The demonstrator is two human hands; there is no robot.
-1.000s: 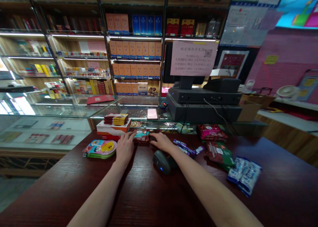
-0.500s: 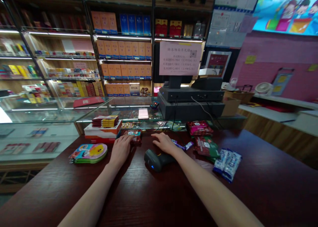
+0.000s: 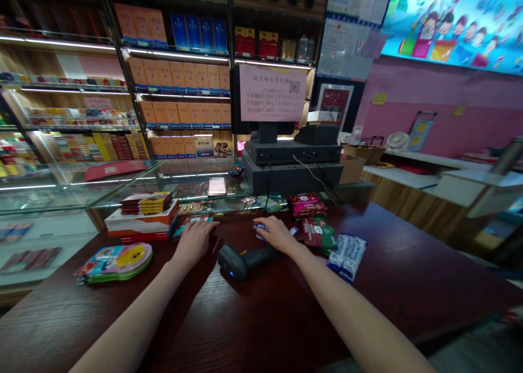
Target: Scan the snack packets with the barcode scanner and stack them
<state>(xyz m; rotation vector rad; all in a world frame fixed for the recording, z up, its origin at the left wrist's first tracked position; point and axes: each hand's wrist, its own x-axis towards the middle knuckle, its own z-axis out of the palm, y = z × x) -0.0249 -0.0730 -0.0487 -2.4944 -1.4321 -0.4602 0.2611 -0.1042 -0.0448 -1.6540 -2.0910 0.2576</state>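
Note:
My left hand (image 3: 196, 243) reaches over the near edge of a red and teal snack packet (image 3: 200, 219), its fingers stretched out. Whether it presses on the packet, I cannot tell. My right hand (image 3: 280, 234) has its fingers and thumb apart around a small purple-wrapped candy bar (image 3: 260, 227) on the counter; a firm grip does not show. Just under my right wrist lies a dark barcode scanner (image 3: 235, 263) with a blue light, its handle partly covered. Red and green snack bags (image 3: 316, 231) and blue-white sachets (image 3: 347, 255) lie right of my right hand.
To the left are a white-orange box (image 3: 141, 223) topped with small packets and a colourful chick-shaped stack (image 3: 118, 261). Behind stand a cash register (image 3: 294, 171), a screen with a pink paper sign (image 3: 269, 92) and a glass display counter (image 3: 180, 179). Shelves hold boxed goods.
The view has turned right, shifting the scene leftward. My right hand has moved right along the counter to the purple candy bar. My left hand stays near the red and teal packet.

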